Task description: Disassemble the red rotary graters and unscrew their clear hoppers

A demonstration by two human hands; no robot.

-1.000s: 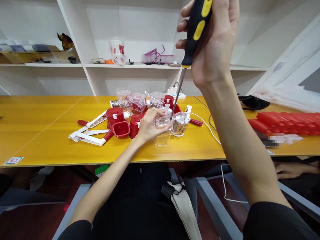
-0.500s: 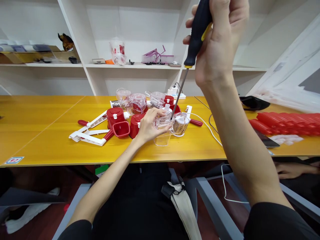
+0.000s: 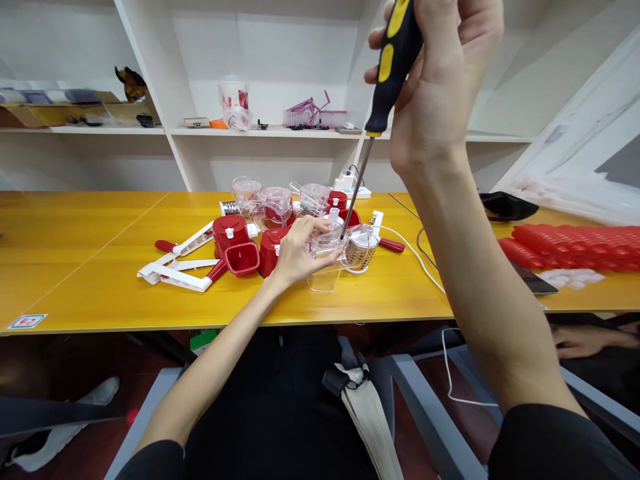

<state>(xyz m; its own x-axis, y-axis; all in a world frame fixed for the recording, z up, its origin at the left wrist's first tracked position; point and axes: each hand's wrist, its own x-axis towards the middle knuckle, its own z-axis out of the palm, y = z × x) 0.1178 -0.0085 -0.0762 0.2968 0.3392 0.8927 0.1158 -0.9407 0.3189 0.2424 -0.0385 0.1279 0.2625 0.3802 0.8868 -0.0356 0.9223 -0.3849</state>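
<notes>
My right hand [image 3: 440,80] is wrapped round the black and yellow handle of a screwdriver [image 3: 393,73], held high with its shaft slanting down. The tip meets a clear plastic housing [image 3: 324,277] on the table. With thumb and fingers around that housing, my left hand [image 3: 303,250] grips it from the left. A perforated grater drum [image 3: 362,250] sits at the housing's right side. Red cups [image 3: 231,233], a small red square bin [image 3: 243,259] and more clear housings [image 3: 276,200] crowd just behind and left of my left hand. Any screw under the tip is too small to see.
White handle frames with red grips [image 3: 175,275] lie to the left. A white cable [image 3: 413,250] crosses the table on the right, near stacked red plastic parts [image 3: 575,247]. Shelves [image 3: 270,133] stand behind. Another person's hand [image 3: 580,340] rests at far right.
The screwdriver handle has turned in my right hand, so its yellow patches now face me. My left hand and the clear housing stay in place.
</notes>
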